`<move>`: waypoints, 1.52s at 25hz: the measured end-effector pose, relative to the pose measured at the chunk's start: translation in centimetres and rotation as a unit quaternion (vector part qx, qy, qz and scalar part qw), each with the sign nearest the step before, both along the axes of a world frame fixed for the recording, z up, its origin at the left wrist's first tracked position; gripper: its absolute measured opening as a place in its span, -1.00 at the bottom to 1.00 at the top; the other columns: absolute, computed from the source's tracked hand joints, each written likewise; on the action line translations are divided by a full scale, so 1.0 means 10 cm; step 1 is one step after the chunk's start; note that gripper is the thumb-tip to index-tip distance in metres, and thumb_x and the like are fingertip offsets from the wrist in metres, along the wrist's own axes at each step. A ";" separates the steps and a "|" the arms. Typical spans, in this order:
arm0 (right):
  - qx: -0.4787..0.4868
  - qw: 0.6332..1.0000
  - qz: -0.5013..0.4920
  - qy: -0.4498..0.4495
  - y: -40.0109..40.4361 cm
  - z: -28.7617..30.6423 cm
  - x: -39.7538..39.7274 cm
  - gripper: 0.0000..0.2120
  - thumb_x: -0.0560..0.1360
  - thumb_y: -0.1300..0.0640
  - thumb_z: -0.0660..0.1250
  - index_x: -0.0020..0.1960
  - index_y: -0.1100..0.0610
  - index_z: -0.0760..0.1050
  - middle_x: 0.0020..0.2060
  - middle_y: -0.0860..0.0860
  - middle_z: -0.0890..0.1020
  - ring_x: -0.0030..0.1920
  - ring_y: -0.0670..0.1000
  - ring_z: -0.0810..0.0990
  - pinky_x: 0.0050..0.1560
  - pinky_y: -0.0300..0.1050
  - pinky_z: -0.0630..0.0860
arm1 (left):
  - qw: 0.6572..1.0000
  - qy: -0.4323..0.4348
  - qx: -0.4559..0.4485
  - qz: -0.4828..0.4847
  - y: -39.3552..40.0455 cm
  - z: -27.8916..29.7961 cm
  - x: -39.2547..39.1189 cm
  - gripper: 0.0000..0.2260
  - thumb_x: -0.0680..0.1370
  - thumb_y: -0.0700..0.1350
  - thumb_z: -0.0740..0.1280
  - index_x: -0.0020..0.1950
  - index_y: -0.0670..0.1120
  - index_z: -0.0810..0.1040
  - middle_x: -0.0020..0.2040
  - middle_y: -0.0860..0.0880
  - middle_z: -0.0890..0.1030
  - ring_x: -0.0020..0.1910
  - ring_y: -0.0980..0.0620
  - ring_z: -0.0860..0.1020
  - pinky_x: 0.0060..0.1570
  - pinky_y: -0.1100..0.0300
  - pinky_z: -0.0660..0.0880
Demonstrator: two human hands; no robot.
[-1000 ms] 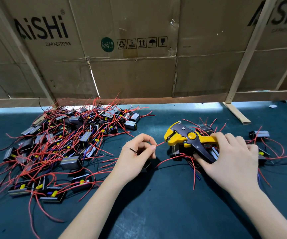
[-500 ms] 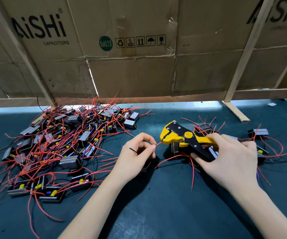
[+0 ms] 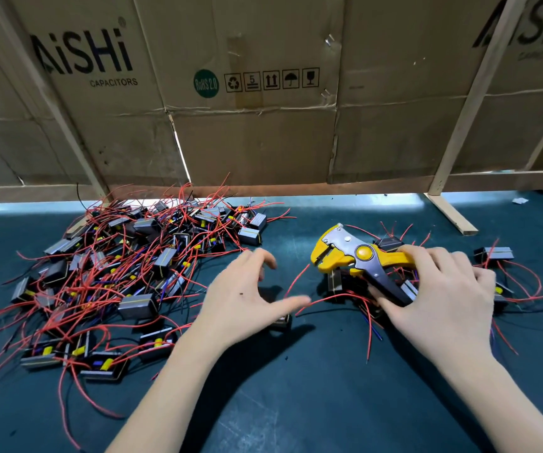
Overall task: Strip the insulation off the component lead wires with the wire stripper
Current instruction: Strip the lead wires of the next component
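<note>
My right hand grips the handles of the yellow and black wire stripper, whose jaws point left above the mat. My left hand hovers with thumb and fingers spread and holds nothing. A small black component lies on the mat just under its thumb, partly hidden. Its red lead wire runs up toward the stripper's jaws and stops short of them.
A big pile of components with red leads covers the left of the dark green mat. A smaller group lies under and right of my right hand. A cardboard wall on wooden struts stands behind.
My left hand has let go of the red lead it pinched and spread open. The stripper has pulled slightly right, away from the lead's end.
</note>
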State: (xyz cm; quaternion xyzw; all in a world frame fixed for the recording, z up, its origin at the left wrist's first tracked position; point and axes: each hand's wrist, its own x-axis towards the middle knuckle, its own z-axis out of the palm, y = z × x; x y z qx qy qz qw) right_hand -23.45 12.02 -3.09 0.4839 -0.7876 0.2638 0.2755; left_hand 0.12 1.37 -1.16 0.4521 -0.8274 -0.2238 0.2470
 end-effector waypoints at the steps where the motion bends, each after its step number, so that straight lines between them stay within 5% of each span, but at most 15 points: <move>1: -0.009 1.000 -0.004 -0.008 -0.01 0.00 -0.02 -0.46 0.23 -0.20 0.53 0.08 0.10 0.58 -0.13 0.05 0.60 -0.09 0.20 0.52 -0.06 0.05 0.26 | 0.996 -0.089 -0.023 0.021 -0.02 0.05 0.07 -0.41 0.20 0.46 0.40 0.02 0.14 0.37 -0.17 0.16 0.49 -0.19 0.13 0.47 -0.19 0.13 0.37; 4: -0.033 0.999 -0.009 -0.040 0.00 0.05 -0.04 -0.44 0.25 -0.26 0.40 0.09 0.09 0.57 -0.13 0.05 0.60 -0.09 0.19 0.51 -0.07 0.03 0.25 | 0.985 -0.159 0.061 -0.006 -0.07 0.15 0.20 -0.48 0.19 0.45 0.42 -0.13 0.10 0.43 -0.39 0.10 0.51 -0.36 0.17 0.45 -0.32 0.14 0.33; 8: -0.055 0.995 -0.007 -0.084 0.01 0.08 -0.05 -0.47 0.29 -0.20 0.55 0.11 0.09 0.57 -0.10 0.06 0.61 -0.04 0.21 0.53 -0.05 0.06 0.29 | 0.998 -0.038 0.040 -0.016 0.04 0.01 -0.06 -0.79 0.44 0.06 0.49 -0.14 0.00 0.51 -0.43 0.09 0.52 -0.43 0.23 0.44 -0.30 0.18 0.33; 10: -0.068 0.992 -0.007 -0.110 0.01 0.10 -0.06 -0.45 0.25 -0.14 0.59 0.13 0.09 0.56 -0.09 0.05 0.61 -0.02 0.21 0.52 -0.04 0.07 0.30 | 0.999 0.041 -0.004 0.014 0.13 -0.11 -0.26 -0.88 0.51 -0.07 0.43 -0.02 -0.01 0.52 -0.27 0.07 0.60 -0.23 0.11 0.55 -0.13 0.12 0.45; 13: -0.089 0.986 0.004 -0.139 0.01 0.13 -0.07 -0.47 0.28 -0.15 0.57 0.13 0.06 0.54 -0.08 0.03 0.60 0.00 0.19 0.52 -0.03 0.04 0.29 | 0.991 -0.014 -0.127 -0.037 0.21 -0.30 -0.47 -0.78 0.60 -0.07 0.25 0.24 -0.05 0.49 0.10 -0.01 0.61 0.14 -0.07 0.49 0.17 0.03 0.36; 18: -0.087 0.985 0.009 -0.149 0.01 0.13 -0.07 -0.47 0.27 -0.15 0.57 0.13 0.06 0.54 -0.06 0.03 0.60 0.02 0.19 0.52 -0.01 0.05 0.29 | 0.977 -0.041 -0.113 -0.178 0.15 -0.29 -0.46 -0.57 0.63 -0.08 0.16 0.51 -0.04 0.25 0.39 0.02 0.46 0.39 0.05 0.32 0.41 0.16 0.08; 21: -0.084 0.986 0.017 -0.142 0.00 0.11 -0.07 -0.46 0.25 -0.12 0.59 0.13 0.07 0.54 -0.08 0.03 0.60 0.01 0.19 0.51 -0.02 0.04 0.28 | 0.983 0.029 -0.179 -0.039 -0.06 -0.08 -0.20 -0.64 0.56 -0.08 0.25 0.36 -0.06 0.47 0.26 0.02 0.57 0.27 -0.03 0.47 0.27 0.06 0.23; 24: -0.081 0.988 0.023 -0.127 0.00 0.09 -0.08 -0.44 0.24 -0.11 0.60 0.13 0.08 0.54 -0.09 0.05 0.61 0.00 0.21 0.52 -0.05 0.05 0.29 | 0.937 -0.001 -0.275 0.214 -0.35 0.07 0.28 -0.74 0.47 -0.14 0.38 0.15 -0.11 0.60 0.09 -0.14 0.60 0.10 -0.21 0.50 0.04 -0.06 0.35; 27: -0.079 0.988 0.029 -0.130 0.00 0.07 -0.08 -0.44 0.25 -0.14 0.58 0.14 0.06 0.53 -0.09 0.03 0.61 0.01 0.20 0.51 -0.04 0.04 0.28 | 0.909 -0.135 -0.157 0.361 -0.52 0.08 0.69 -0.64 0.43 -0.13 0.46 0.17 -0.20 0.54 0.11 -0.30 0.55 0.12 -0.33 0.46 0.03 -0.13 0.37; 30: -0.074 0.989 0.032 -0.125 0.00 0.06 -0.07 -0.46 0.29 -0.21 0.53 0.14 0.05 0.53 -0.09 0.02 0.60 0.01 0.19 0.50 -0.03 0.05 0.28 | 0.917 -0.158 -0.096 0.354 -0.55 0.03 0.76 -0.71 0.52 -0.12 0.39 0.20 -0.18 0.55 0.11 -0.27 0.59 0.12 -0.32 0.49 0.05 -0.11 0.41; 32: -0.070 0.989 0.034 -0.129 0.00 0.06 -0.07 -0.48 0.28 -0.16 0.57 0.13 0.04 0.53 -0.09 0.01 0.60 0.01 0.19 0.50 -0.01 0.06 0.29 | 0.924 -0.105 -0.160 0.330 -0.54 0.03 0.71 -0.79 0.53 -0.18 0.36 0.15 -0.19 0.59 0.04 -0.25 0.61 0.04 -0.31 0.51 -0.01 -0.10 0.40; 35: -0.062 0.989 0.030 -0.131 0.01 0.07 -0.07 -0.46 0.23 -0.11 0.61 0.12 0.05 0.54 -0.10 0.02 0.60 0.00 0.19 0.50 -0.02 0.07 0.30 | 0.915 0.097 -0.257 0.296 -0.48 0.12 0.61 -0.86 0.53 -0.22 0.37 0.08 -0.18 0.57 0.00 -0.15 0.60 -0.01 -0.16 0.52 0.00 0.08 0.37; 38: -0.062 0.989 0.030 -0.128 0.01 0.08 -0.07 -0.46 0.23 -0.11 0.59 0.12 0.07 0.54 -0.11 0.03 0.59 -0.01 0.21 0.51 -0.03 0.08 0.31 | 0.922 0.307 -0.154 0.176 -0.39 0.21 0.45 -0.89 0.53 -0.21 0.41 0.00 -0.04 0.56 -0.15 0.02 0.60 -0.17 0.14 0.55 -0.09 0.28 0.46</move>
